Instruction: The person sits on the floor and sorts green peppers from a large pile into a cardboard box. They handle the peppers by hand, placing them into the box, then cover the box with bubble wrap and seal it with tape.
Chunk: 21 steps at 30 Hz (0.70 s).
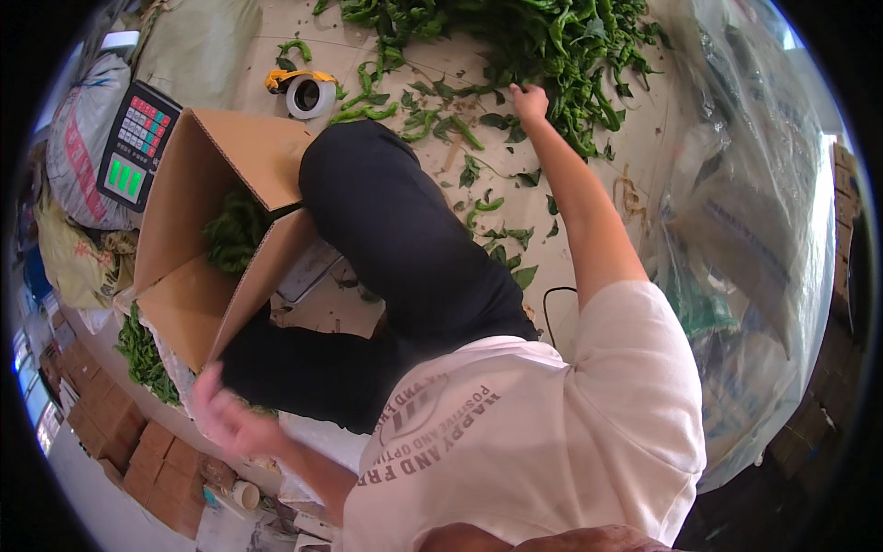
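Note:
My right hand [530,105] reaches out to the near edge of a large heap of long green peppers [552,41] mixed with leaves. Its fingers are curled, and whether they pinch a pepper is hidden. My left hand [234,421], blurred, is beside the lower corner of an open cardboard box [183,293], with nothing visible in it. Inside that box lies a bunch of green peppers [238,231]. The box stands between my knees and a digital scale's keypad and display [134,148], its flaps raised. Part of a metal platform [310,272] shows beside it.
A yellow tape dispenser with a tape roll [310,95] lies beyond the box. Loose peppers and leaves [507,238] litter the tiled floor. Clear plastic sheeting [745,207] covers sacks at right. Stuffed sacks [86,145] stand at left, more peppers [145,359] lower down, and stacked cartons [159,476].

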Each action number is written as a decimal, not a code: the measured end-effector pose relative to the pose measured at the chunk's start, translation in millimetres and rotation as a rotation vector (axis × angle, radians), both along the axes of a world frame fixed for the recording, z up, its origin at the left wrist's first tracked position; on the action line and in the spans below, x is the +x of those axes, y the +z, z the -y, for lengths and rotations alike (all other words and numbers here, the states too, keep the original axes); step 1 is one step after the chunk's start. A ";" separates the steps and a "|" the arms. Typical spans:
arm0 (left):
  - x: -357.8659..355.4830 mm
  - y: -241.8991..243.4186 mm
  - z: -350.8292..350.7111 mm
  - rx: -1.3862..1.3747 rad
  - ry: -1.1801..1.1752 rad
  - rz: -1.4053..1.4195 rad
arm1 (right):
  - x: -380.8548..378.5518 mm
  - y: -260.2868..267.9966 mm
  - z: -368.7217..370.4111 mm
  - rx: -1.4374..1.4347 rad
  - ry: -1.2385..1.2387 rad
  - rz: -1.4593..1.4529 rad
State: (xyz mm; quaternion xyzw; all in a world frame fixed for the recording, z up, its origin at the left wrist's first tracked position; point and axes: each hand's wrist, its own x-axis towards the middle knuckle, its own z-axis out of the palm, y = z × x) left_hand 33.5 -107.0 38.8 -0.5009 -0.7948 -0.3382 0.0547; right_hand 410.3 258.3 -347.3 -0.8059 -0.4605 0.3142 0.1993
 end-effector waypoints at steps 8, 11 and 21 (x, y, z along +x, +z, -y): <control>191.5 -119.1 -151.0 -0.360 -0.166 2.226 | -14.9 137.2 112.8 0.111 -0.135 -1.024; 201.5 -135.6 -184.5 -0.469 -0.082 2.238 | -16.9 190.9 161.5 0.169 0.068 -0.868; 168.5 -116.5 -190.1 -0.186 -0.501 2.386 | -32.5 261.6 200.3 0.462 0.542 -0.914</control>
